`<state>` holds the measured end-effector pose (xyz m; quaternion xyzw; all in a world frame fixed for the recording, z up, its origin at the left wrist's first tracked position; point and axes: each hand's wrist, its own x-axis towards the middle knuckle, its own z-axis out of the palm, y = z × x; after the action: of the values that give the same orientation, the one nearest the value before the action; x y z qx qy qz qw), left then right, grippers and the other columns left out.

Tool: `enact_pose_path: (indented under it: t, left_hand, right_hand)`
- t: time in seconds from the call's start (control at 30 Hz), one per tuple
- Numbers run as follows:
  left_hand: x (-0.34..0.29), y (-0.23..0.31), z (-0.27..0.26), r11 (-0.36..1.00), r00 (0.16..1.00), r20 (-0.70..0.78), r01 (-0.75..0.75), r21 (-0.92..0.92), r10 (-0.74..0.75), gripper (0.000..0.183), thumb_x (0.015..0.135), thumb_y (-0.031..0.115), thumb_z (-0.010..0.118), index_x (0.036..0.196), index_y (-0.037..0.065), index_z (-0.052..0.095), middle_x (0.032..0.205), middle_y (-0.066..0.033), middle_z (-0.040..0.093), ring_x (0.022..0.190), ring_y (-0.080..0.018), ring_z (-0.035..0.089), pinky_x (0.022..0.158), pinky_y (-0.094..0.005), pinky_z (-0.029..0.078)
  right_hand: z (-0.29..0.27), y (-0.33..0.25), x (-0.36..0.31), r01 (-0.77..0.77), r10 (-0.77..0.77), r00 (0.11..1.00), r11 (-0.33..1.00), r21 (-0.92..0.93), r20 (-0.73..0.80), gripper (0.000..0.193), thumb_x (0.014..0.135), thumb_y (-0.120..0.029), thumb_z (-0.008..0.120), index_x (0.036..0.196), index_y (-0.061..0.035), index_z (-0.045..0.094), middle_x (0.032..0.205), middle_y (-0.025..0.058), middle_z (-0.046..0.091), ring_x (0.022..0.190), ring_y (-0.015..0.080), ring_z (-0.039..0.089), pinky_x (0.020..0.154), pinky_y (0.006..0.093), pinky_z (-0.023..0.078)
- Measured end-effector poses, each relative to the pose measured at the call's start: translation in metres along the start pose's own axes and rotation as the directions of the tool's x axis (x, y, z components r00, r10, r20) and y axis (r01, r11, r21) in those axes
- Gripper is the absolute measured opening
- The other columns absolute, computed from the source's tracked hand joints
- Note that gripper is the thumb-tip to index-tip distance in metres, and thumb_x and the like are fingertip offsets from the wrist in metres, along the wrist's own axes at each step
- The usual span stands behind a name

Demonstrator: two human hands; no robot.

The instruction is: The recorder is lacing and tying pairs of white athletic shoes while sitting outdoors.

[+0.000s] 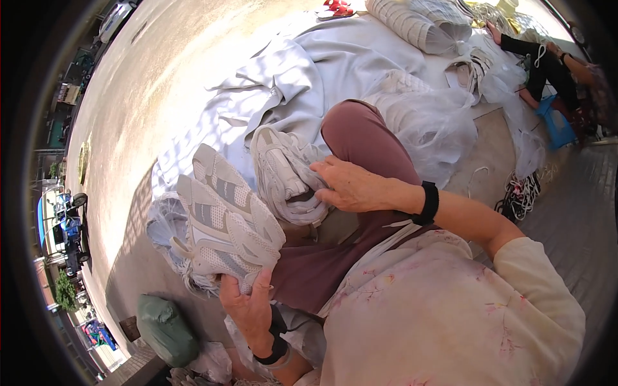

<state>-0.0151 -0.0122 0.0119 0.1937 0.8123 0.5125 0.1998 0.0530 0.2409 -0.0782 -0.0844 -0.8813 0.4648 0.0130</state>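
Note:
My left hand (248, 305) is closed on the lower end of a few flat beige-and-grey mesh shoe uppers (228, 222), which lie overlapped and fan upward. To their right, another pale shoe upper (283, 164), rounded and with its opening showing, rests against my raised knee. My right hand (354, 185) grips the right edge of that rounded upper, thumb and fingers on it. The two sets of uppers nearly touch. Behind the flat ones, a whitish bundle with loose threads (170, 225) is partly hidden.
A pale cloth sheet (341, 55) spreads ahead, bearing rolled stacks of pale pieces (418, 29) and clear plastic (425, 122). A dark green bag (168, 331) stands lower left. At right lie tangled cords (521, 196), a blue bag (553, 122) and another person's leg (547, 71).

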Motion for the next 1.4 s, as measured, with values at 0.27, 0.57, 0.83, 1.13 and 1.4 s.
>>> enact_pose_path:
  t: [0.27, 0.57, 0.83, 1.13, 1.4]
  left_hand:
    - [0.008, -0.02, 0.015, 0.849, 0.945, 0.128, -0.327, 0.414, 0.302, 0.035, 0.079, 0.011, 0.073, 0.108, -0.004, 0.059, 0.092, -0.0062, 0.063, 0.076, -0.0127, 0.057, 0.061, -0.0254, 0.049]
    - [0.004, -0.03, -0.053, 0.962, 0.877, -0.48, -0.114, -0.249, -0.021, 0.031, 0.081, 0.007, 0.069, 0.109, -0.004, 0.061, 0.105, -0.0109, 0.061, 0.096, -0.0173, 0.056, 0.082, -0.0308, 0.048]
    - [-0.018, -0.027, -0.093, 0.966, 0.779, -0.626, -0.193, -0.172, 0.044, 0.053, 0.085, 0.01, 0.064, 0.129, -0.01, 0.041, 0.123, -0.0162, 0.053, 0.107, -0.0233, 0.054, 0.092, -0.0344, 0.044]
    - [-0.032, -0.053, -0.096, 0.981, 0.77, -0.637, -0.096, -0.167, -0.033, 0.053, 0.085, 0.01, 0.065, 0.129, -0.01, 0.042, 0.123, -0.0148, 0.053, 0.104, -0.0211, 0.054, 0.09, -0.0318, 0.044]
    - [-0.038, -0.047, -0.102, 0.992, 0.695, -0.718, -0.077, -0.099, -0.018, 0.049, 0.084, 0.015, 0.068, 0.123, -0.008, 0.049, 0.115, -0.0145, 0.058, 0.096, -0.0189, 0.056, 0.083, -0.0283, 0.045]
  right_hand:
    - [0.012, 0.001, 0.01, -0.153, 0.152, 0.981, 0.988, 0.001, 0.125, 0.054, 0.083, -0.023, 0.061, 0.121, 0.0083, 0.038, 0.113, 0.0313, 0.047, 0.105, 0.0454, 0.051, 0.091, 0.0456, 0.043]
    - [0.025, 0.031, 0.029, -0.263, 0.232, 0.954, 0.952, 0.158, 0.189, 0.067, 0.079, -0.026, 0.059, 0.132, 0.0055, 0.032, 0.116, 0.0314, 0.052, 0.109, 0.0408, 0.052, 0.094, 0.041, 0.041]
    - [0.018, 0.016, 0.017, -0.14, 0.142, 0.989, 0.989, 0.051, -0.047, 0.058, 0.079, -0.015, 0.054, 0.132, 0.0026, 0.037, 0.115, 0.0275, 0.053, 0.102, 0.0385, 0.056, 0.089, 0.0396, 0.044]
    - [0.013, -0.011, 0.018, -0.115, 0.11, 0.993, 0.973, -0.199, -0.033, 0.056, 0.078, -0.011, 0.056, 0.13, 0.0001, 0.039, 0.105, 0.026, 0.052, 0.094, 0.0422, 0.055, 0.081, 0.0447, 0.047]
    - [0.016, -0.019, 0.024, -0.035, 0.026, 0.999, 0.966, -0.256, -0.039, 0.056, 0.078, -0.01, 0.062, 0.13, -0.0063, 0.041, 0.11, 0.0202, 0.051, 0.098, 0.0381, 0.054, 0.083, 0.042, 0.047]
